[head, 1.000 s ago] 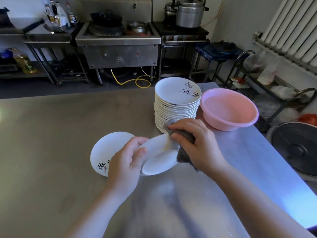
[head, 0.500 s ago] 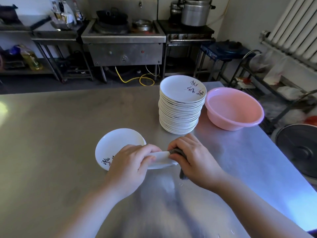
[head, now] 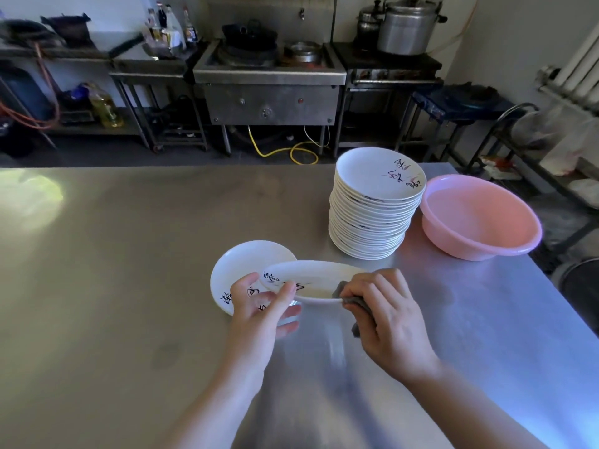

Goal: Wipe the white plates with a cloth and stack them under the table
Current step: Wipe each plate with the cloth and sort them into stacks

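Plate (head: 319, 280) is gripped at its rim by the left hand (head: 259, 311) above the desk (head: 113, 286); cloth (head: 351, 298) is pinched against it by the right hand (head: 389, 315)

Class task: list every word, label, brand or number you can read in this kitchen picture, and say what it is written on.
Held plate: brush-style characters, too blurred to read.
Plate on the table: similar characters, partly hidden by the left hand, unreadable.
Top plate of the stack: characters, unreadable.
Bottles at the back: labels too small.
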Demonstrator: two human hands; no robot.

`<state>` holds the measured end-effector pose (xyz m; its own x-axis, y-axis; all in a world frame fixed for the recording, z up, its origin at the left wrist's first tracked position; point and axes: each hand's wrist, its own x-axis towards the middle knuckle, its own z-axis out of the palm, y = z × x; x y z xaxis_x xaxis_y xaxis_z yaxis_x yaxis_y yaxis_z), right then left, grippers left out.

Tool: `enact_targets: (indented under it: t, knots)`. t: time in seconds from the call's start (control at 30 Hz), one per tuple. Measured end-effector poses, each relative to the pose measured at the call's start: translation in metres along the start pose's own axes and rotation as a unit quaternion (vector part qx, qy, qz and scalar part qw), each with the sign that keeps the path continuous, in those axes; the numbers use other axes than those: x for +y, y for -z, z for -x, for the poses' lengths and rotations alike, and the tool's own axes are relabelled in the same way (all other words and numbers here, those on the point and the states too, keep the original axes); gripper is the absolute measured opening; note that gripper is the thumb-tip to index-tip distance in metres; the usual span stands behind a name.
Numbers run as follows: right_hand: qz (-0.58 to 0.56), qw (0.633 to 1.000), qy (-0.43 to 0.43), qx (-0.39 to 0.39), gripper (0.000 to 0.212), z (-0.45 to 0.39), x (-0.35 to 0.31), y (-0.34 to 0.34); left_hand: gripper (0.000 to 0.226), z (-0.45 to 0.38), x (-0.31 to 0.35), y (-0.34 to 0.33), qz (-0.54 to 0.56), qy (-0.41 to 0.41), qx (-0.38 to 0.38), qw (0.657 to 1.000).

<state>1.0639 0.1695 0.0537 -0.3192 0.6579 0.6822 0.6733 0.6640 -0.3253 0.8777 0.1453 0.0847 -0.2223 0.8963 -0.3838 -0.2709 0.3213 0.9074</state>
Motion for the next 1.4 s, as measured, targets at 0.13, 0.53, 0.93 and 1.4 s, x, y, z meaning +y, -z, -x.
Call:
enact_targets:
  t: [0.13, 0.53, 0.93, 1.4]
  knots:
    - [0.006, 1.000, 0.019, -0.024, 0.009, 0.003, 0.000, -0.011, 0.050, -0.006, -0.005, 0.007, 0.104, 0.040, 0.028, 0.993]
    - [-0.082, 0.991, -0.102, 0.013, 0.008, 0.010, -0.003, -0.031, 0.063, -0.053, -0.032, 0.058, 0.164, 0.010, 0.115, 0.980]
    - [-0.127, 0.972, -0.199, -0.005, 0.020, 0.006, -0.010, -0.047, 0.066, -0.082, -0.063, 0.060, 0.103, -0.068, 0.101, 0.987]
    - [-0.158, 0.955, -0.247, -0.034, 0.031, 0.010, -0.015, -0.056, 0.091, -0.091, -0.086, 0.074, -0.199, -0.124, 0.130, 0.963]
